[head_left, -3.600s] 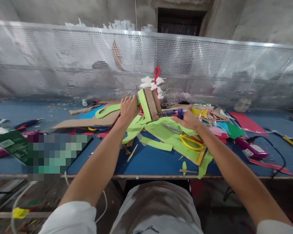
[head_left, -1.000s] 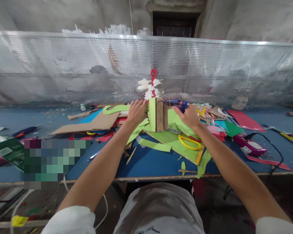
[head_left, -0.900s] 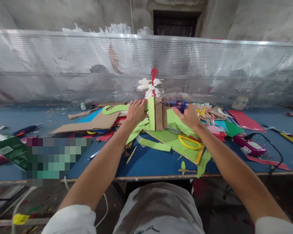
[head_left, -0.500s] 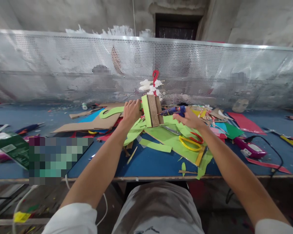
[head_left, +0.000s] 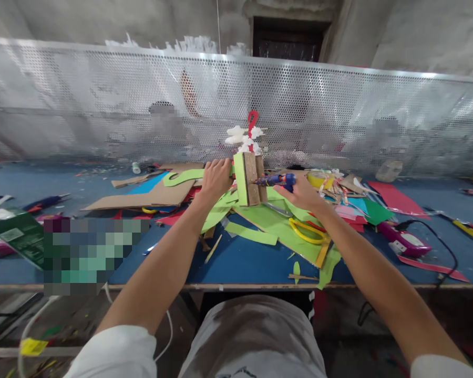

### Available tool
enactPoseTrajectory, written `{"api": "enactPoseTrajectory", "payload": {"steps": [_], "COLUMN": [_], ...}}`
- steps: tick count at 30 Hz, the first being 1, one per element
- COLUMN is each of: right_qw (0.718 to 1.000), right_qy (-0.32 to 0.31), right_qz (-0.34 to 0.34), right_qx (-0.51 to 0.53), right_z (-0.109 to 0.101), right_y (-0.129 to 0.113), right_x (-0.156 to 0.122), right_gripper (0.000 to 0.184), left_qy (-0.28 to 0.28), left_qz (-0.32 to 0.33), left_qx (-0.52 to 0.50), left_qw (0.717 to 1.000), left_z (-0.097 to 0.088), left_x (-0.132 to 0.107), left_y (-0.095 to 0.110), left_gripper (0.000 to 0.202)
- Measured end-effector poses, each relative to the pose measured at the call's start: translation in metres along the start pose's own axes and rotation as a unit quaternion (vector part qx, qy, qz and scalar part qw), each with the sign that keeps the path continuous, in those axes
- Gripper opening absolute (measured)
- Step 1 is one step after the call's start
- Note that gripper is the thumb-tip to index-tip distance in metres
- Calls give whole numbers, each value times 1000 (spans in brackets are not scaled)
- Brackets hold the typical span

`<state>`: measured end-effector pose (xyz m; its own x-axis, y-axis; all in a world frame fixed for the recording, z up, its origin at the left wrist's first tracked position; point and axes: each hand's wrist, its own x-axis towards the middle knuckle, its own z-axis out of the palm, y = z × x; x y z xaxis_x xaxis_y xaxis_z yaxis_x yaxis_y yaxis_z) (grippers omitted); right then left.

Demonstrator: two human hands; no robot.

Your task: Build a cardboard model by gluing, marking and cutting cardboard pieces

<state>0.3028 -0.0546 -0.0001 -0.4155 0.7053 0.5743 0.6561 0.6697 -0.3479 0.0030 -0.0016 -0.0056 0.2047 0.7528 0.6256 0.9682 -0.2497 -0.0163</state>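
My left hand (head_left: 217, 177) is closed on the cardboard craft piece (head_left: 251, 179), which it holds up above the table. The piece has a light green side, a bare brown cardboard face, a green curled strip (head_left: 183, 176) to the left, and a red hook (head_left: 253, 119) with white cloud-like shapes (head_left: 236, 135) on top. My right hand (head_left: 301, 190) is wrapped round a dark blue glue gun (head_left: 278, 180). Its nozzle points left, at or very close to the cardboard face; whether it touches I cannot tell. My left fingertips are partly hidden behind the craft piece.
Green paper offcuts (head_left: 256, 233) and yellow-handled scissors (head_left: 307, 231) lie below my hands. Brown cardboard (head_left: 142, 200) is at left, red paper (head_left: 398, 198) at right. A purple device with a black cable (head_left: 405, 239) sits on the blue table (head_left: 236, 268). A perforated metal screen (head_left: 122, 115) stands behind.
The craft piece and my left hand have shifted slightly right. The glue gun's nozzle stays at the cardboard face, and my right hand has dipped a little. The view has tilted slightly.
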Motion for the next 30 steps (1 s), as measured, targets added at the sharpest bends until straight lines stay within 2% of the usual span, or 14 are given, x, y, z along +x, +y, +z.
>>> {"api": "enactPoseTrajectory", "payload": {"steps": [6, 11, 16, 20, 23, 26, 30], "right_qw": [995, 975, 949, 936, 942, 953, 947], "right_qy": [-88, -141, -66, -45, -47, -7, 18], "right_qz": [-23, 53, 70, 104, 131, 160, 218], "right_qx": [34, 163, 300, 332, 304, 256, 236], "right_z": [-6, -16, -19, -18, -18, -19, -18], "right_y": [2, 11, 19, 26, 33, 45, 64], "right_x": [0, -6, -7, -7, -7, -4, 0], "right_gripper": [65, 67, 80, 79, 72, 63, 41], "left_qy": [-3, 8, 9, 10, 7, 7, 10], "left_qz": [-15, -27, -26, -25, -36, -43, -38], "left_qx": [5, -4, -8, -9, -13, -17, -24], "left_qw": [1000, 1000, 1000, 1000, 999, 999, 999], "left_z": [1, 2, 3, 3, 3, 3, 5], "left_x": [0, 2, 2, 2, 3, 2, 2], "left_y": [-8, -11, -11, -13, -14, -15, -18], "left_gripper": [41, 41, 43, 40, 39, 38, 38]}}
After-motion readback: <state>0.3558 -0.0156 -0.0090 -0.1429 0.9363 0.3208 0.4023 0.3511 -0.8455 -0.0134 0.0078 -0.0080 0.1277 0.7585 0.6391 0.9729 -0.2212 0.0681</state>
